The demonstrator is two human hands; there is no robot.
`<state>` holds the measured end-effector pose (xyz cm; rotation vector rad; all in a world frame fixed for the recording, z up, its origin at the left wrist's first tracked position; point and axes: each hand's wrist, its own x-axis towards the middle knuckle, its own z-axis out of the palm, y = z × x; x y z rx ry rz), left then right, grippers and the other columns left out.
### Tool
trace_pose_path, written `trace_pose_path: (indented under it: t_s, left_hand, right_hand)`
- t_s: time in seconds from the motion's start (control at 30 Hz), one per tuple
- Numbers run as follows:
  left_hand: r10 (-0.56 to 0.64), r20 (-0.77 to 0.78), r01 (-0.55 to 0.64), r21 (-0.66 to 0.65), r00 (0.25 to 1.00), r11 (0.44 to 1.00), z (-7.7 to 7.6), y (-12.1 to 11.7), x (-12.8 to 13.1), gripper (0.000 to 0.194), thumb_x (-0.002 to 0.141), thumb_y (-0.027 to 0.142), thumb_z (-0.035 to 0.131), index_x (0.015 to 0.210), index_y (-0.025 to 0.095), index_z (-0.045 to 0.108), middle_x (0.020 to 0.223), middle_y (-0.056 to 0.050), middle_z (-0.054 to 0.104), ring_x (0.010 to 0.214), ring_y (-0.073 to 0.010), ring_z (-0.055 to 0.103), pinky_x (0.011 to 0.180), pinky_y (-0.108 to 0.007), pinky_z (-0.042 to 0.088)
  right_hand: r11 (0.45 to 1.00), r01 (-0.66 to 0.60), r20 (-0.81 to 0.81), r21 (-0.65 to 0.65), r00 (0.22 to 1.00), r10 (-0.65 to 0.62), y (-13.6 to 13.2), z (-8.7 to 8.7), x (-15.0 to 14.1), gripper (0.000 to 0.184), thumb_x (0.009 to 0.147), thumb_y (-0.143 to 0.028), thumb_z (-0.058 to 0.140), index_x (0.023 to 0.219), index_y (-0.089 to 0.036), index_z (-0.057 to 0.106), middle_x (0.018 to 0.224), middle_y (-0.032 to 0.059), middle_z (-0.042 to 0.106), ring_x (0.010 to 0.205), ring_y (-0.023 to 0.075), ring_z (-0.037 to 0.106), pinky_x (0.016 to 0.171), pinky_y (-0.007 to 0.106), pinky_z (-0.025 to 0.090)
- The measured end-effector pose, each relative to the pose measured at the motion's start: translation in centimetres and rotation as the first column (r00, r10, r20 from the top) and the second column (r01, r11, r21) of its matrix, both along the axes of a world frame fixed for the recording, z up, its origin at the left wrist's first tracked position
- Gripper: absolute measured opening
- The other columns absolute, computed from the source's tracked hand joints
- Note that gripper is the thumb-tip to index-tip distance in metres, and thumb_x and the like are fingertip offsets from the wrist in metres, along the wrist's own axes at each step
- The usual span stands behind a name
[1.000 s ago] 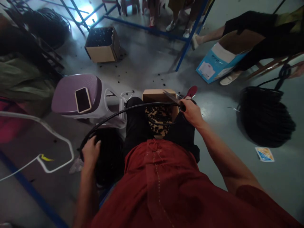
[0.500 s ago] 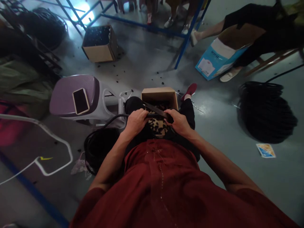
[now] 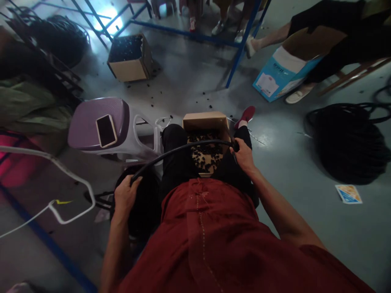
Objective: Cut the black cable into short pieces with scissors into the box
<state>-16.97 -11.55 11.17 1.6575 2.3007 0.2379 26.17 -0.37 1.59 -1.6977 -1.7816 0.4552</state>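
My left hand (image 3: 124, 196) is closed around a length of black hose (image 3: 177, 149) beside my left thigh, above a dark coil (image 3: 143, 203). From there the hose arches across my lap to my right hand (image 3: 244, 156), closed at its far end. Dark scissors are partly hidden in that hand; their blades are hard to make out. Between my legs sits an open cardboard box (image 3: 206, 116) with many short black cut pieces (image 3: 206, 156) inside. The middle of the hose passes over this box.
A purple stool (image 3: 85, 122) with a phone (image 3: 106, 131) stands to the left. Another box (image 3: 128, 71) of black pieces is behind it. On the right are a blue carton (image 3: 275, 77), a person's legs and a large black coil (image 3: 351, 142). Blue table legs (image 3: 241, 49) rise ahead.
My left hand has moved left and back toward my body along the hose. My right hand has shifted right, and a long span of hose now stretches between them. The scissor blades no longer show clearly.
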Motion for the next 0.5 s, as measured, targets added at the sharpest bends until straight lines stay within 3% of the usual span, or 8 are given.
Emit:
trace_pose_path:
  t_s: [0.1,0.17,0.23,0.3,0.4,0.5]
  left_hand:
    - [-0.122,-0.004,0.117,-0.259,0.993,0.959,-2.5,-2.2,-1.8,0.029,0.084,0.041,0.039,0.091,0.018,0.056,0.085,-0.005,0.063,0.08,-0.0168,0.057,0.071,-0.025,0.04]
    - [-0.229,-0.073,0.174,-0.443,0.971,0.879,-3.9,-3.3,-2.3,0.024,0.082,0.035,0.045,0.092,0.017,0.058,0.093,-0.009,0.063,0.09,-0.0209,0.057,0.079,-0.03,0.039]
    - [-0.31,-0.138,0.199,-0.515,0.941,0.834,-4.5,-3.7,-2.3,0.026,0.077,0.028,0.053,0.1,0.017,0.058,0.106,-0.012,0.061,0.104,-0.0259,0.052,0.087,-0.038,0.035]
    - [-0.352,-0.141,0.255,-0.455,0.925,0.853,-4.2,-3.2,-1.8,0.039,0.075,0.027,0.056,0.113,0.017,0.052,0.12,-0.014,0.054,0.114,-0.0276,0.045,0.093,-0.041,0.032]
    - [-0.426,-0.049,0.408,-0.207,0.904,0.889,-2.5,-0.8,0.5,0.054,0.078,0.036,0.054,0.126,0.016,0.041,0.13,-0.014,0.045,0.12,-0.0253,0.04,0.098,-0.041,0.03]
    - [-0.519,0.025,0.517,0.058,0.854,0.854,-0.9,2.8,4.9,0.058,0.08,0.041,0.05,0.13,0.014,0.036,0.133,-0.014,0.041,0.123,-0.0223,0.037,0.1,-0.038,0.031]
  right_hand:
    - [1.0,-0.004,-0.007,-0.012,1.0,0.004,0.0,0.9,-0.5,0.042,0.077,-0.033,0.05,0.117,-0.019,0.045,0.106,0.0099,0.058,0.095,0.0239,0.056,0.082,0.04,0.044]
    - [0.996,-0.089,-0.001,-0.02,0.996,0.089,-0.2,1.7,-1.4,0.042,0.077,-0.034,0.051,0.116,-0.02,0.046,0.105,0.0091,0.058,0.095,0.0239,0.056,0.082,0.04,0.045]
    - [0.976,-0.215,0.012,-0.029,0.976,0.216,-0.7,2.7,-2.7,0.04,0.077,-0.034,0.051,0.115,-0.02,0.047,0.106,0.0092,0.058,0.096,0.0237,0.056,0.084,0.039,0.045]
    - [0.943,-0.33,0.018,-0.039,0.943,0.331,-1.2,3.6,-4.3,0.037,0.078,-0.032,0.05,0.114,-0.02,0.048,0.107,0.0092,0.057,0.097,0.0232,0.056,0.084,0.038,0.045]
    - [0.887,-0.458,0.018,-0.066,0.888,0.46,-2.2,4.8,-6.6,0.035,0.079,-0.028,0.049,0.113,-0.021,0.048,0.104,0.0083,0.058,0.094,0.0222,0.057,0.081,0.037,0.047]
    - [0.823,-0.558,0.013,-0.108,0.827,0.562,-3.0,5.7,-8.2,0.038,0.076,-0.025,0.052,0.114,-0.021,0.048,0.103,0.0071,0.057,0.093,0.022,0.057,0.078,0.036,0.048]
